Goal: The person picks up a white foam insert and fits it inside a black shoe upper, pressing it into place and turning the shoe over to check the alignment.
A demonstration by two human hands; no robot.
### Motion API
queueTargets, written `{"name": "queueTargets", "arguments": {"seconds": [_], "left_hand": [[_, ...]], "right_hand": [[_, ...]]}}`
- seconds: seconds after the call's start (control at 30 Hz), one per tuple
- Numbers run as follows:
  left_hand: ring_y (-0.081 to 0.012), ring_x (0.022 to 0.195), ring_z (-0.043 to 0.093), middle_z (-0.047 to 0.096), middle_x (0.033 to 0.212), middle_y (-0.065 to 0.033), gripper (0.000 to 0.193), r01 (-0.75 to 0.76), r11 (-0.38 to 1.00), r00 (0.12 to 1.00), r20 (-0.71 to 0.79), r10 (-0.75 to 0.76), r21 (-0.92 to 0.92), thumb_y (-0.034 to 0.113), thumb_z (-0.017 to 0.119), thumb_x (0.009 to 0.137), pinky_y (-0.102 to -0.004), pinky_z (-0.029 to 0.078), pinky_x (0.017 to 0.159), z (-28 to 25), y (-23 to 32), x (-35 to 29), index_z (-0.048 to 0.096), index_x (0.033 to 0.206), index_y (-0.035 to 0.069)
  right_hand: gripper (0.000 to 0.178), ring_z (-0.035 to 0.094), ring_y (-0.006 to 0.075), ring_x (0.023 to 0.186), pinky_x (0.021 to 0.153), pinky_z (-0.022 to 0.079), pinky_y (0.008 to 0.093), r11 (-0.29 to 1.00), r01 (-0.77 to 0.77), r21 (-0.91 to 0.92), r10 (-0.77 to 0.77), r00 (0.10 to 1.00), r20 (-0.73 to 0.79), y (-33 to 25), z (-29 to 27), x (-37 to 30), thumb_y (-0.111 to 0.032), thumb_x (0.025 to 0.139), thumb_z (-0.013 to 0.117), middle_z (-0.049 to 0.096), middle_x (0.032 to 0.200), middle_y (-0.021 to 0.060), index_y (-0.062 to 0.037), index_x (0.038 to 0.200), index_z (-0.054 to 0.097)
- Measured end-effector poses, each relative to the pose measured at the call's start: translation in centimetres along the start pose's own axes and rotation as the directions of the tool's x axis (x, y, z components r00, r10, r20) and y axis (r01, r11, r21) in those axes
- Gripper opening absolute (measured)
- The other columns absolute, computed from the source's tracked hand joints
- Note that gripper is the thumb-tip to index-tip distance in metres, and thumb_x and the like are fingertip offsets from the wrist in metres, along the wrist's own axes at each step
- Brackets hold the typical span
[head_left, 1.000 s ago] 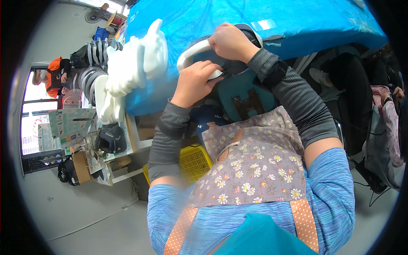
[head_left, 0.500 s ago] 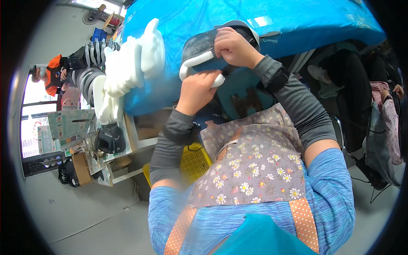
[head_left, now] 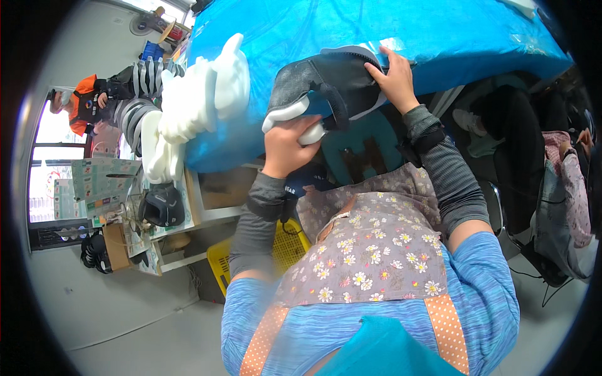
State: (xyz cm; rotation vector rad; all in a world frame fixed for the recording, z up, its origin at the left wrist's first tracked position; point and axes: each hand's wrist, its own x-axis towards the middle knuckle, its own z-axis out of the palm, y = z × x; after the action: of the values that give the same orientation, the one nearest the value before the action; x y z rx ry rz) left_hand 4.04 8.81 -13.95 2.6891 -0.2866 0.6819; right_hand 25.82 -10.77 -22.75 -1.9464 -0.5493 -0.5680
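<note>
A dark grey and black fabric cover [head_left: 298,79] with a zip-like edge lies at the near edge of the blue-covered table. White foam [head_left: 287,111] pokes out of its left end, so the two make a curved, padded piece. My left hand [head_left: 290,145] is closed around the foam at that end; its fingertips are partly hidden behind it. At the right end of the cover my right hand [head_left: 396,80] has its fingers spread, thumb and forefinger touching the edge near the zip. A dark strap or flap [head_left: 335,103] hangs across the middle of the cover.
White foam shapes [head_left: 188,103] stand in a row on the left of the blue table cover [head_left: 282,28], with grey curved pieces [head_left: 125,122] beyond. A yellow basket [head_left: 288,244] sits below. One person [head_left: 84,106] works at far left; another sits at right.
My right hand has moved right along the cover, from a closed grip near its middle to spread fingers at its right end. More of the black cover shows. My left hand stays at the foam.
</note>
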Motion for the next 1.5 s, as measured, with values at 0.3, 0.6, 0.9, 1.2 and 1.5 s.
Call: {"name": "queueTargets", "arguments": {"seconds": [0.3, 0.6, 0.9, 1.2, 1.5], "left_hand": [[-0.0164, 0.096, 0.070, 0.072, 0.109, -0.0024, 0.035, -0.155, 0.986, 0.985, -0.065, 0.160, 0.064, 0.003, 0.071, 0.076, -0.0423, 0.046, 0.098, -4.5, 0.8, -1.6, 0.070, 0.109, 0.014], [-0.0163, 0.088, 0.069, 0.073, 0.099, -0.0004, 0.040, -0.248, 0.909, 0.937, -0.155, 0.313, 0.334, 0.007, 0.067, 0.067, -0.0336, 0.049, 0.082, -9.6, 6.1, -1.3, 0.071, 0.107, 0.014], [-0.0250, 0.094, 0.069, 0.071, 0.108, -0.0020, 0.035, -0.088, 0.932, 0.953, -0.241, 0.181, 0.352, 0.008, 0.074, 0.072, -0.0378, 0.053, 0.081, -8.7, 5.9, -1.8, 0.074, 0.105, 0.021], [-0.0278, 0.094, 0.068, 0.070, 0.103, -0.0098, 0.031, -0.169, 0.983, 0.974, -0.142, 0.178, 0.072, 0.010, 0.071, 0.061, -0.0411, 0.054, 0.080, -6.7, 2.5, -3.6, 0.068, 0.092, 0.005], [-0.0284, 0.120, 0.055, 0.059, 0.127, -0.0162, 0.039, 0.190, 0.975, 0.793, -0.566, -0.223, -0.118, 0.007, 0.067, 0.088, -0.0398, 0.039, 0.105, -4.7, 2.5, -2.0, 0.056, 0.125, 0.002]], "right_hand": [[0.032, 0.068, 0.0156, 0.092, 0.083, 0.055, 0.0287, 0.115, -0.874, 0.473, 0.182, 0.486, 0.855, -4.5, -3.3, 1.3, -0.027, 0.093, 0.066, 0.068, 0.111, 0.0079, -0.0023, 0.113, 0.063], [0.042, 0.054, 0.0288, 0.123, 0.104, 0.045, 0.0444, -0.154, -0.580, 0.800, -0.262, 0.805, 0.533, -6.1, -7.0, 0.9, -0.026, 0.103, 0.047, 0.053, 0.136, 0.0154, -0.0001, 0.136, 0.046], [0.040, 0.059, 0.0264, 0.115, 0.099, 0.047, 0.0405, -0.035, -0.509, 0.860, -0.126, 0.856, 0.502, -10.5, -10.9, 0.3, -0.017, 0.097, 0.056, 0.060, 0.127, 0.0140, 0.0007, 0.132, 0.051], [0.027, 0.067, 0.0188, 0.099, 0.088, 0.052, 0.0322, 0.074, -0.690, 0.720, 0.122, 0.722, 0.681, -10.2, -10.5, -0.6, -0.015, 0.097, 0.058, 0.069, 0.112, 0.0103, 0.0012, 0.117, 0.063], [0.034, 0.064, 0.0241, 0.109, 0.094, 0.051, 0.0372, -0.098, -0.666, 0.740, 0.291, 0.691, 0.661, -12.4, -8.1, -1.4, -0.021, 0.100, 0.053, 0.064, 0.122, 0.0136, 0.0014, 0.125, 0.056]]}}
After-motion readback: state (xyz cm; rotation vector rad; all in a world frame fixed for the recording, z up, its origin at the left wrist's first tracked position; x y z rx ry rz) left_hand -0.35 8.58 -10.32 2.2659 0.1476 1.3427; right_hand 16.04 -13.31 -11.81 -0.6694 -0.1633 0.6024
